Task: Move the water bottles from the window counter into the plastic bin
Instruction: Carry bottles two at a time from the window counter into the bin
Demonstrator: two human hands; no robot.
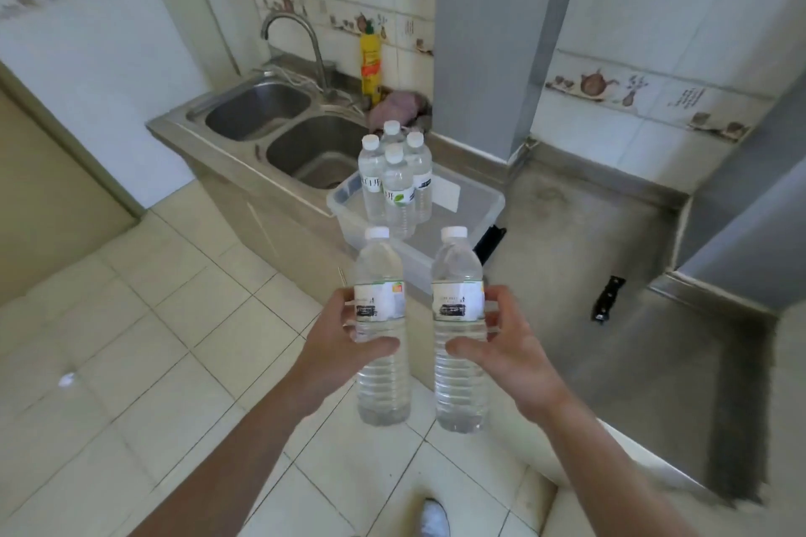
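Left hand (344, 338) grips a bottle (380, 318) at the label, thumb across the front, fingers behind. Bottle upright, held over the floor (144, 340), in front of the bin (475, 214). Clear ribbed plastic, white cap, full of water. Label white with a green top edge, an orange patch at the upper right, a black block lower down; print too small to read.

Right hand (508, 342) holds a second bottle (459, 318) the same way, just beside the first, not touching. Same build, same label type, a line of small unreadable print above the black block.

Behind them, four bottles (394, 179) stand upright, clustered in the left part of the clear bin. White caps, white labels. The front one shows a green leaf mark and a Chinese character that looks like 开; the left one shows similar characters, partly cut off.

Bin sits on the grey bench (589, 253), next to the double sink (283, 131). Yellow bottle (370, 65) by the tap (296, 44), label unreadable. Two black things lie on the bench right of the bin; can't tell what they are.
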